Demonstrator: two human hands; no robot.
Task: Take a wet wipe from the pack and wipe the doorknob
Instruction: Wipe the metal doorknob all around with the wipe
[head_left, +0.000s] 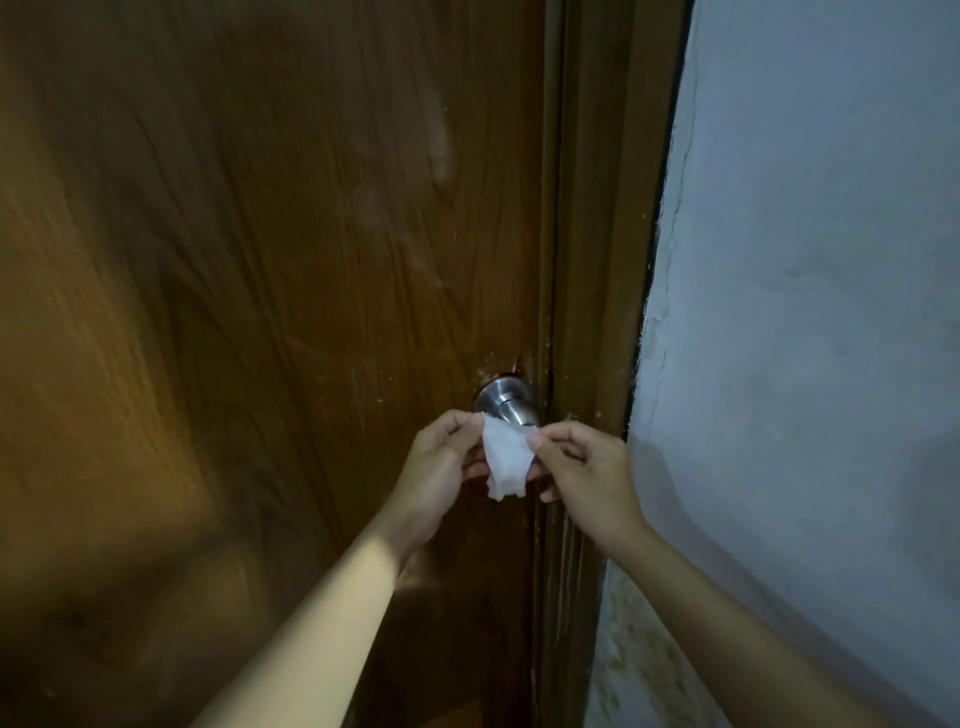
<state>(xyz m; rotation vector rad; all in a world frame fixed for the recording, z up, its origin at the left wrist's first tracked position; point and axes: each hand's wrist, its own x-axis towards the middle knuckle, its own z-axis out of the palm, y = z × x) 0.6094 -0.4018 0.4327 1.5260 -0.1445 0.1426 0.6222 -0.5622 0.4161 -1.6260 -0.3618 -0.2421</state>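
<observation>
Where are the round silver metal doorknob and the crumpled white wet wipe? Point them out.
Round silver metal doorknob (506, 402): head view, on its brushed neck.
Crumpled white wet wipe (506, 457): head view, on its middle, between both hands.

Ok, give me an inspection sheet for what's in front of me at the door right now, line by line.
Surface: wooden door, brown grain, closed against its frame; pale specks and scuffs around the knob.
Job's things: wet wipe, white, crumpled, held in front of the doorknob, a metal round knob partly hidden behind it. Contact between wipe and knob cannot be told. The pack is not in view.
Clutter: nothing seen.
Grippers: left hand pinches the wipe's left edge; right hand pinches its right edge.
Cables: nothing seen.
Surroundings: rough pale wall right of the frame; dim lighting.
</observation>
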